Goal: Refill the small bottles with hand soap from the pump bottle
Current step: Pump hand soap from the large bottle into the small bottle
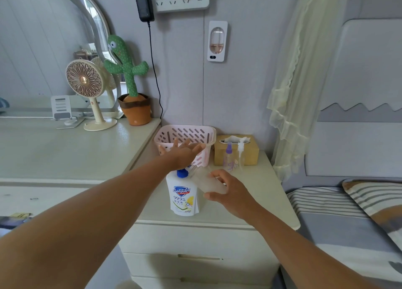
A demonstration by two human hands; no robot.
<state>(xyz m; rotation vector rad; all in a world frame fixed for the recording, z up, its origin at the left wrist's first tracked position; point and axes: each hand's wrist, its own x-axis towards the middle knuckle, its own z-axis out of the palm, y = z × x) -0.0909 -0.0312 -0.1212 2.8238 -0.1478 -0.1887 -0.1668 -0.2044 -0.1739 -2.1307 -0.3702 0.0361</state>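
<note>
Home bedroom, striped bed (pixel 339 204), nightstand (pixel 250 193), mirror (pixel 65 38), cactus toy (pixel 128 71)

**NIGHTSTAND LAYOUT**

Front centre of nightstand (pixel 258 193): pump bottle (pixel 182 196), under left hand (pixel 185 155). Just right of it, in right hand (pixel 231 194): small bottle (pixel 207 182). Behind, at wall: basket (pixel 185 134). Right of basket: tissue box (pixel 250 157), with spray bottle (pixel 228 158) and dispenser bottle (pixel 240 156) before it. Left: desk (pixel 65 154). Right: bed (pixel 326 227).

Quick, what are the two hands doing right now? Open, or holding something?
Left hand: open, fingers spread, palm on top of the pump bottle.
Right hand: holding a small clear bottle, tilted beside the pump.
</note>
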